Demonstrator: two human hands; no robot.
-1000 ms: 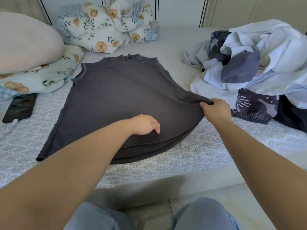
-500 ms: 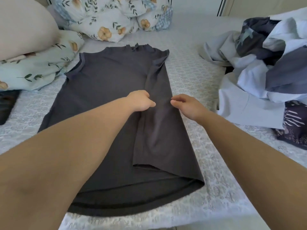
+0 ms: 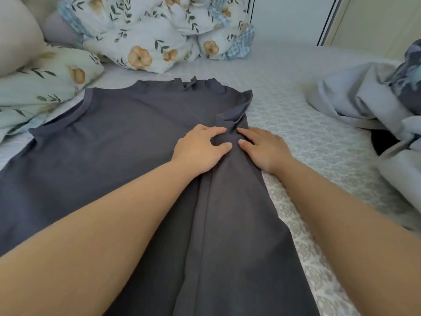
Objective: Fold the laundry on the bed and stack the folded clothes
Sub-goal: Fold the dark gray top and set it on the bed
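The dark grey sleeveless top (image 3: 118, 142) lay flat on the bed (image 3: 296, 124), its neckline pointing away from me toward the pillows and its hem running out of view below. Its right side was folded inward over the body, so a long vertical fold edge ran down the middle of the cloth toward me, and the folded armhole sat crumpled just beyond my fingers.

My left hand (image 3: 200, 149) rested palm down on the garment right at that fold edge, fingers spread and only slightly bent, thumb stretched toward the other hand; it pressed the cloth and gripped nothing. My right hand (image 3: 262, 148) lay flat beside it on the folded flap, fingers nearly straight and pointing inward, also pressing without closing round anything. The two hands were just beside each other, thumbs almost meeting, with a small ridge of fabric bunched between them.

The bed was covered in a pale sheet with a fine lace-like pattern, bare to the right of the top. Farther right, well apart from the garment, lay the heap of unfolded laundry (image 3: 355, 101), mostly light blue-grey cloth with a dark patterned piece at the edge of view. At the head of the bed a floral quilt (image 3: 155, 35) was bundled up, and at the left a floral pillow (image 3: 41, 85) lay under a plain beige cushion (image 3: 16, 35), touching the top's left shoulder.
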